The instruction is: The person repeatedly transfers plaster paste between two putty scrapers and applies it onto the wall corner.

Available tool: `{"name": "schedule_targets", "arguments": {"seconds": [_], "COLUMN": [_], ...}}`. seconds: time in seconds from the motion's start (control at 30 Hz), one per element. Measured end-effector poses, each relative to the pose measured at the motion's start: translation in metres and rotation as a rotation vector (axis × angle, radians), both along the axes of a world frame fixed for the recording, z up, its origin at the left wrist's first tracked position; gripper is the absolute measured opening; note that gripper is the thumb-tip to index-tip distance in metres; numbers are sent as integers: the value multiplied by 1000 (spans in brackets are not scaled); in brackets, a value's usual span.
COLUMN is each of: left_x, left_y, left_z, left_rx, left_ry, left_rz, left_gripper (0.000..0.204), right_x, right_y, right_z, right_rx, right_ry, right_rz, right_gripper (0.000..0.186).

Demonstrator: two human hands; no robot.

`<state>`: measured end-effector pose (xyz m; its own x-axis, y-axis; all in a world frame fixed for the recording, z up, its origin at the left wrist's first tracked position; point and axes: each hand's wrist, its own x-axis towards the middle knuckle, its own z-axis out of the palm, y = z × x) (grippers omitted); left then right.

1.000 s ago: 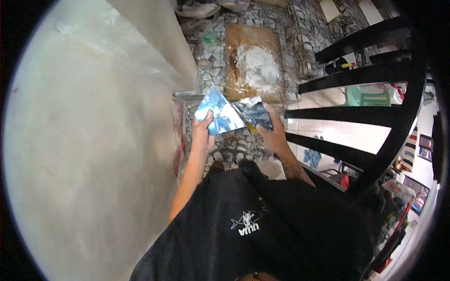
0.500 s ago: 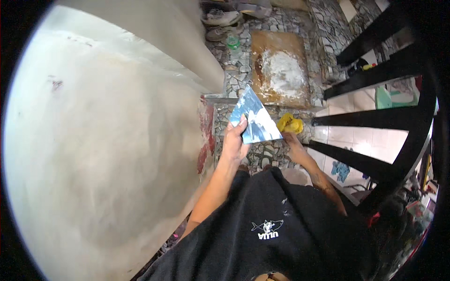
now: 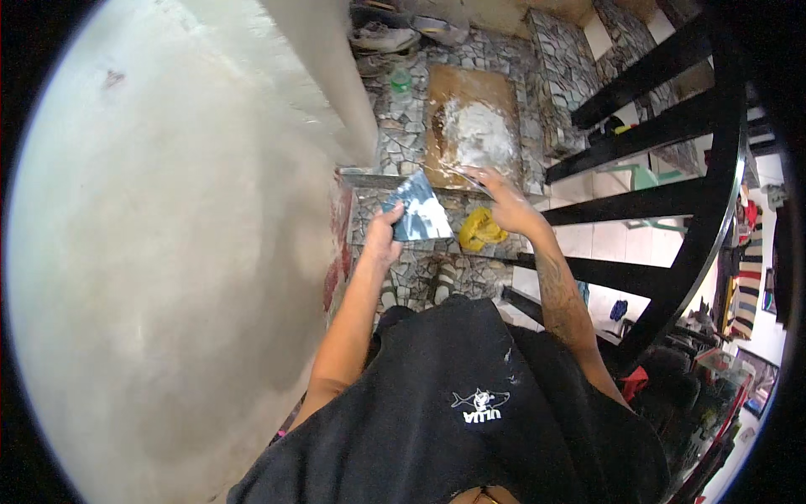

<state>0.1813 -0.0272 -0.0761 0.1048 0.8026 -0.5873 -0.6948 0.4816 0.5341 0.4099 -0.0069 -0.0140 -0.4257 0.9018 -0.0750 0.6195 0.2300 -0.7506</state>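
Observation:
My left hand [image 3: 384, 232] is closed on a flat, angular metal plate [image 3: 411, 215] smeared with white paste. My right hand [image 3: 508, 202] is raised to the right of the plate, closed on a thin metal scraper [image 3: 477, 186] seen mostly edge-on, over the near edge of a brown board [image 3: 442, 134]. White powdery paste [image 3: 483, 134] covers much of that board. A crumpled yellow thing [image 3: 481, 229], perhaps plastic, lies on the mosaic step below my right hand.
A plastered wall [image 3: 168, 218] fills the left side. Black railing slats [image 3: 623, 204] curve along the right, above a pale tiled floor. Shoes [image 3: 384, 38] and a green bottle [image 3: 400, 84] sit at the back. My sandalled feet [image 3: 444, 277] stand on the step.
My right hand has moved up and forward, off the yellow thing, which now lies uncovered. The dark piece it held earlier now shows only edge-on. The plate remains in my left hand.

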Motion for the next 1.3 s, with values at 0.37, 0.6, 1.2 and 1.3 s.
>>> {"name": "schedule_targets", "arguments": {"seconds": [0.37, 0.6, 1.2, 1.3], "left_x": [-185, -214, -146, -143], "left_y": [-60, -28, 66, 74], "left_z": [-51, -50, -144, -161], "left_rx": [-42, -69, -165, -277], "left_ry": [-34, 42, 382, 632], "left_rz": [-257, -443, -710, -856], "left_gripper": [24, 34, 8, 5], "right_x": [-157, -221, -209, -215], "right_y": [-105, -73, -56, -53], "right_z": [-80, -67, -187, -189], "right_rx": [-52, 31, -82, -147], "right_ry": [38, -85, -81, 20], "right_rz": [-331, -160, -172, -111], "right_gripper": [62, 61, 46, 36]}}
